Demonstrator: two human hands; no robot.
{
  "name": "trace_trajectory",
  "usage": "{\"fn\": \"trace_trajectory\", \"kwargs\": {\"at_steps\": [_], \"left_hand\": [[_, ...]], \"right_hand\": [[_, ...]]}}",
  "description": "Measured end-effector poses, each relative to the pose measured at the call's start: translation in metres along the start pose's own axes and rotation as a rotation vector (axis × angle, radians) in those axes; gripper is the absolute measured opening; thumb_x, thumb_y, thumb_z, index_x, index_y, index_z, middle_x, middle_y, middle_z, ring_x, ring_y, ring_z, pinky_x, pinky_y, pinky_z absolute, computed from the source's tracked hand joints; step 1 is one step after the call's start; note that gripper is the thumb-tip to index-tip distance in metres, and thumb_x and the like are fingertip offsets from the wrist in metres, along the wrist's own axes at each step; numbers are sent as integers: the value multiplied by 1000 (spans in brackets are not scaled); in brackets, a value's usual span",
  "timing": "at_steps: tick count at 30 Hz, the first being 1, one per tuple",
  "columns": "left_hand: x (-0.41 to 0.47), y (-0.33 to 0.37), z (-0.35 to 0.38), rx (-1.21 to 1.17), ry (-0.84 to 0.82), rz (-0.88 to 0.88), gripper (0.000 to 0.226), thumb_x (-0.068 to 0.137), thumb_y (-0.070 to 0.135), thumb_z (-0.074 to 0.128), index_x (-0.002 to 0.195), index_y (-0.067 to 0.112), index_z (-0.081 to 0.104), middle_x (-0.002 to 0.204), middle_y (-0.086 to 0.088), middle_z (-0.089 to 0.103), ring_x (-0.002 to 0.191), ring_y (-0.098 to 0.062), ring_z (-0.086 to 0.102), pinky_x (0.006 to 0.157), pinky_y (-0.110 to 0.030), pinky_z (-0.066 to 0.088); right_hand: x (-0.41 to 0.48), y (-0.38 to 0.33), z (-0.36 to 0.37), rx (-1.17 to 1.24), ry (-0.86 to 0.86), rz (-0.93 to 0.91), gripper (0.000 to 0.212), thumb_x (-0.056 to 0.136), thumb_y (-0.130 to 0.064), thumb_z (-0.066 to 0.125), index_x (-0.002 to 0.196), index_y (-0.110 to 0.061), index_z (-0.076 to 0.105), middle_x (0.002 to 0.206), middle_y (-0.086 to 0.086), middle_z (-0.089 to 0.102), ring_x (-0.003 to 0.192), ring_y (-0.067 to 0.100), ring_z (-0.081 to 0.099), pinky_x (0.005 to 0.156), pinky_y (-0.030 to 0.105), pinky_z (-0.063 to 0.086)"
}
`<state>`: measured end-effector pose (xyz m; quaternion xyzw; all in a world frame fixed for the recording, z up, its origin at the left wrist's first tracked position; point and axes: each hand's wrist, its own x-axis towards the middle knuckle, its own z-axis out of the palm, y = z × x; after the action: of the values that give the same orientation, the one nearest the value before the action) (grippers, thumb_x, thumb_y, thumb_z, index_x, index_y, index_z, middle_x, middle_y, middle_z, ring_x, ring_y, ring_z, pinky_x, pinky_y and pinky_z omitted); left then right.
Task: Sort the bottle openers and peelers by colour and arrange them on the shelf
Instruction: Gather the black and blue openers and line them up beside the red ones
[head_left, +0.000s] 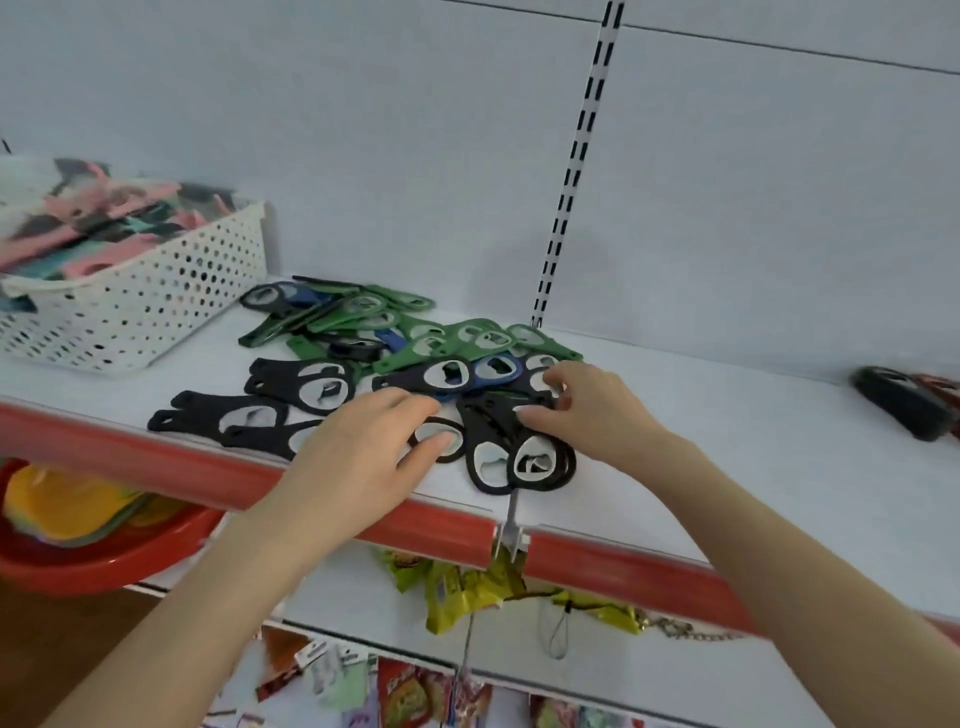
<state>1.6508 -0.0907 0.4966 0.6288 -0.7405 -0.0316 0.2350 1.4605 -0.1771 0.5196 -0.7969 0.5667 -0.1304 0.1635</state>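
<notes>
Flat plastic bottle openers lie scattered on the white shelf (727, 415). Several black openers (291, 384) lie at the front left, and a small stack of black ones (524, 462) sits near the front edge. Green openers (363, 312) and a few blue ones (496, 370) are mixed in a heap behind. My left hand (363, 447) rests palm down with its fingers on a black opener (441, 441). My right hand (587, 405) touches the upper end of the black stack with its fingertips, fingers curled.
A white perforated basket (156, 301) with pink, teal and black items stands at the left. A dark tool with red parts (904, 405) lies at the far right. The shelf has a red front edge (208, 467); a red bowl (78, 545) and hanging packets (467, 592) are below.
</notes>
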Motion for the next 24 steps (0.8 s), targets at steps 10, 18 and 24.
{"fn": "trace_trajectory", "kwargs": {"at_steps": [10,18,24], "left_hand": [[9,2,8,-286,36,34,46,89,37,54,133,22,47,131,9,50,121,-7,45,92,-17,32],[13,38,7,-984,210,-9,59,73,38,69,122,40,37,120,24,49,110,9,51,90,-12,42],[18,49,9,-1368,387,-108,49,75,23,60,121,28,43,98,10,66,95,-2,64,84,-20,50]], "right_hand": [[-13,2,-26,834,164,238,10,86,-14,63,91,-7,57,68,4,57,50,10,49,44,18,43],[-20,-29,-14,1402,-56,233,15,93,-12,52,91,0,61,76,11,61,60,15,57,54,20,53],[-16,-33,-24,1256,-58,166,18,91,-23,57,83,-7,58,60,3,58,46,10,51,40,18,42]]}}
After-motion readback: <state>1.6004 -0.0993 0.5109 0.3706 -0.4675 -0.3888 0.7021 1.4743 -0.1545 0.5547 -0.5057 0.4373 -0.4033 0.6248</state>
